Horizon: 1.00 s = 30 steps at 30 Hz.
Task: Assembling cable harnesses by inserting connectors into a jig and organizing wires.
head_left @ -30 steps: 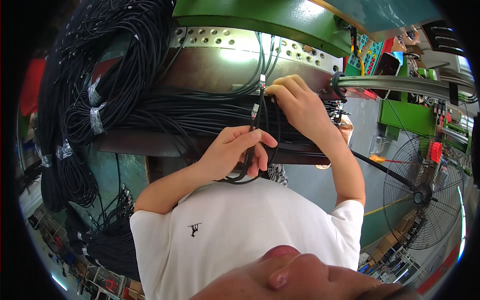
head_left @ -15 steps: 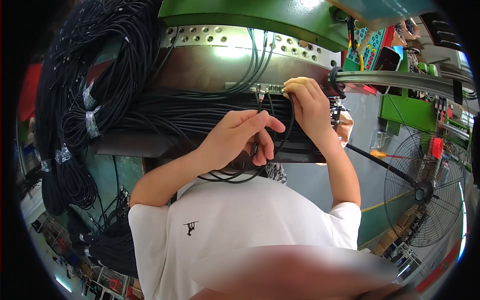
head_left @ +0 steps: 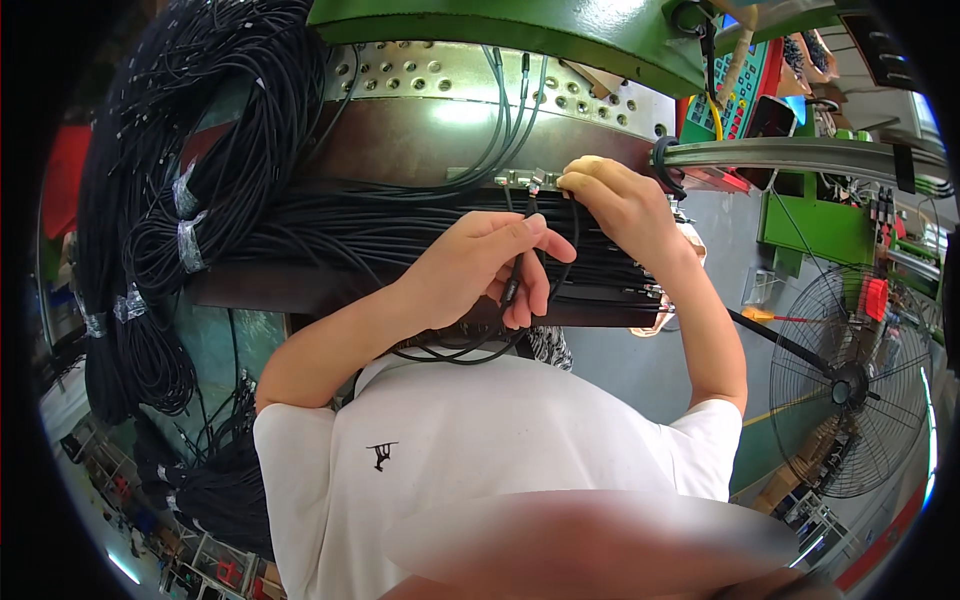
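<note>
Cable (head_left: pixel 512 285), thin and black, is what both hands are busy with, and it runs from the left hand up toward the row of small metal connectors (head_left: pixel 520 180) at the back edge of the counter (head_left: pixel 250 290).

Starting at the far left, there are big hanks of black cable (head_left: pixel 200 130) hanging in loops, some bound with clear tape (head_left: pixel 187 240). More bundles hang lower down by the person's left side. Next over, a thick layer of black cables lies flat across the dark counter, running left to right under both hands.

The left hand (head_left: pixel 480 265) sits in the middle, fingers curled around the cable, thumb and forefinger pinching it while the rest of the fingers wrap loosely below. A slack loop of the same cable droops under that hand, just above the white T-shirt (head_left: pixel 480 470).

Right of that, the right hand (head_left: pixel 620 205) is up at the connector row, fingertips pressed together on a cable end right at the connectors. I can't tell exactly how much it's gripping, but the fingers are closed down tight there.

Behind it all is a perforated metal plate (head_left: pixel 450 75) under a green machine body (head_left: pixel 520 25). Far right stands a big floor fan (head_left: pixel 860 380) on the grey floor.
</note>
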Tool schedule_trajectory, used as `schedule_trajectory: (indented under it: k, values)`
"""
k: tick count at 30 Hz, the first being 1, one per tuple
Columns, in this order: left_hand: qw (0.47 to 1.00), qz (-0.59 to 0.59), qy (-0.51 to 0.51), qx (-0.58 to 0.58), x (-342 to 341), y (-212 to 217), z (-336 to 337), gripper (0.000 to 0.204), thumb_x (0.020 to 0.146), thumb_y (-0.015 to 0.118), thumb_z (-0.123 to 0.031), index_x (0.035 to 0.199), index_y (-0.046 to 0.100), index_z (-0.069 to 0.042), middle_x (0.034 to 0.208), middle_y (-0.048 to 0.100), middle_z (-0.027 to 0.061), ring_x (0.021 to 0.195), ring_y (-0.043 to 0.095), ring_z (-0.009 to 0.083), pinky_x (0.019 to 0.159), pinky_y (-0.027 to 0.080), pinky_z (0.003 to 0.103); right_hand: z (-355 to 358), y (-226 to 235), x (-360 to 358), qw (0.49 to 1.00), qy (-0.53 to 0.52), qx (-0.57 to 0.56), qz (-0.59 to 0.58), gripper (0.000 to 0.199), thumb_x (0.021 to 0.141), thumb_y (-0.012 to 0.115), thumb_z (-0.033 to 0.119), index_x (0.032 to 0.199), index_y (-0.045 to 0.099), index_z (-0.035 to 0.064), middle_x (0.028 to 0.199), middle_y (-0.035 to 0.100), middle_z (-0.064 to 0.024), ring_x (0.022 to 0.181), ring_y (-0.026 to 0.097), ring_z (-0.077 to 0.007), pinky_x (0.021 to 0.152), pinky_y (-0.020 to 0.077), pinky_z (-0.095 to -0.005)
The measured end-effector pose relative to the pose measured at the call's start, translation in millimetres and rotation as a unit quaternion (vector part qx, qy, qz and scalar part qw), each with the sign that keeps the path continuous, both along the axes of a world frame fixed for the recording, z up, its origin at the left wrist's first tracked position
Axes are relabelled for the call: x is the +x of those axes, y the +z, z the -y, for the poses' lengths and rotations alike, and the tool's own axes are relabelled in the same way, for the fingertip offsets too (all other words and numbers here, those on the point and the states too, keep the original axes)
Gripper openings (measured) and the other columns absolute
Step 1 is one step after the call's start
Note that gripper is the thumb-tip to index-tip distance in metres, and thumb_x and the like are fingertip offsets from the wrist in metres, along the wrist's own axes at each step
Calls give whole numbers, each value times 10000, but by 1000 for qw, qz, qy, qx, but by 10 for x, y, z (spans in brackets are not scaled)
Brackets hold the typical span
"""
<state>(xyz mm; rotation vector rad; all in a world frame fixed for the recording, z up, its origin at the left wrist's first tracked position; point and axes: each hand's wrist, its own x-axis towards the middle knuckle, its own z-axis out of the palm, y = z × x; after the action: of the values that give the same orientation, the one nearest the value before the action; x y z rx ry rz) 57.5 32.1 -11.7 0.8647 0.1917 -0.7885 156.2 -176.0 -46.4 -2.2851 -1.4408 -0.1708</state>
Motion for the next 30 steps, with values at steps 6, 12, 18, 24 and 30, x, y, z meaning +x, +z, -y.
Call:
schedule_trajectory:
  k: [6, 12, 18, 24, 30]
  values:
    - [996, -37, -75, -29, 35, 87, 38, 377, 977, 419, -296, 983, 585, 42, 633, 606, 99, 473, 559, 140, 463, 463, 235, -227, 410, -244, 994, 23, 61, 88, 236, 708, 620, 100, 939, 595, 65, 880, 588, -64, 810, 601, -234, 672, 504, -315]
    - [881, 294, -171, 329, 5, 268, -80, 298, 933, 454, -217, 780, 629, -31, 569, 590, 92, 497, 593, 210, 519, 477, 312, 81, 43, -203, 972, -170, 143, -76, 195, 739, 640, -23, 920, 590, 29, 889, 613, -94, 819, 597, -272, 698, 490, -331]
    - [867, 348, -184, 307, 45, 182, 144, 228, 897, 544, -207, 968, 640, -13, 633, 629, 94, 564, 621, 158, 557, 477, 273, 46, -189, -251, 961, -177, 155, -148, 164, 774, 572, -79, 909, 548, 11, 929, 608, -117, 859, 607, -298, 736, 490, -333]
    - [906, 280, 60, 313, 534, -13, -461, 305, 960, 486, -248, 1074, 612, 5, 917, 632, 48, 809, 569, 78, 742, 469, 220, 59, -216, -188, 952, -170, 161, -197, 139, 811, 537, -95, 917, 532, -5, 912, 591, -137, 840, 596, -293, 751, 480, -311]
    - [945, 129, 262, 148, 1486, -498, -580, 456, 986, 410, -322, 1230, 450, 61, 1167, 577, 178, 1081, 558, 245, 960, 440, 355, 76, -259, -222, 959, -166, 147, -176, 213, 791, 585, -111, 950, 509, 8, 958, 591, -133, 850, 592, -259, 769, 472, -297]
